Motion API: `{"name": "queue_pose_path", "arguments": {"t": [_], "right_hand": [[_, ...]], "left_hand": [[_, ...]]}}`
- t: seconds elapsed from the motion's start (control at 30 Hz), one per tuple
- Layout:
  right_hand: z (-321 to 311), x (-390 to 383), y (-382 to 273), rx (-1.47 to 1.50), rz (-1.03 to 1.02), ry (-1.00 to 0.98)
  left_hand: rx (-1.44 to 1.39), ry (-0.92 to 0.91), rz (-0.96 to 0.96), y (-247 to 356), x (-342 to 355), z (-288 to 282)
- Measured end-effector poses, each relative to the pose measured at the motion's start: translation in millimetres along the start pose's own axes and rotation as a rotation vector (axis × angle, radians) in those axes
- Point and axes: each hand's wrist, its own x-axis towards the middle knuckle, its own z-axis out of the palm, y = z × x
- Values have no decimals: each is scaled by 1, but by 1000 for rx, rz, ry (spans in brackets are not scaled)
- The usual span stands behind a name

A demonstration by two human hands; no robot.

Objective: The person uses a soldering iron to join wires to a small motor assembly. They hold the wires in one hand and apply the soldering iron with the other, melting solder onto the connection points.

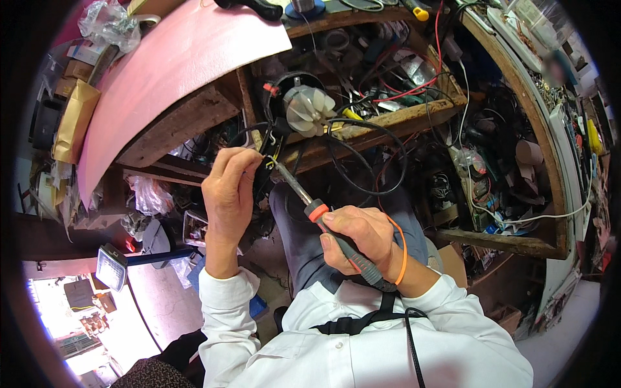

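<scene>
Soldering iron (323,216) sits in my right hand (362,242), grip clenched around its black-and-orange handle, metal shaft pointing up toward 11 o'clock. Tip lands at the small black part (265,165) that my left hand (228,194) pinches between thumb and fingertips, grip clamped on it. From the right hand, the left hand is at 10 o'clock, near but not touching. I see an orange band (402,249) around the right wrist. Black wires (369,155) loop from the part up to 12 o'clock, where a fan motor with white blades (309,110) rests on the wooden desk (401,119). Desk top is crowded with red and black cables and small tools; I can't sort them out. Pink board (174,58) lies at 11 o'clock on the desk's left section. Iron's cord (411,343) runs down over my white shirt at 6 o'clock.
</scene>
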Motion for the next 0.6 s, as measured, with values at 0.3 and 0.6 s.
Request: {"name": "queue_pose_path", "arguments": {"t": [0.3, 0.6], "right_hand": [[-4, -1, -2, 47, 57, -20], [-3, -1, -1, 61, 57, -4]], "left_hand": [[-10, 22, 17, -1, 0, 2], [-20, 24, 21, -2, 1, 2]]}}
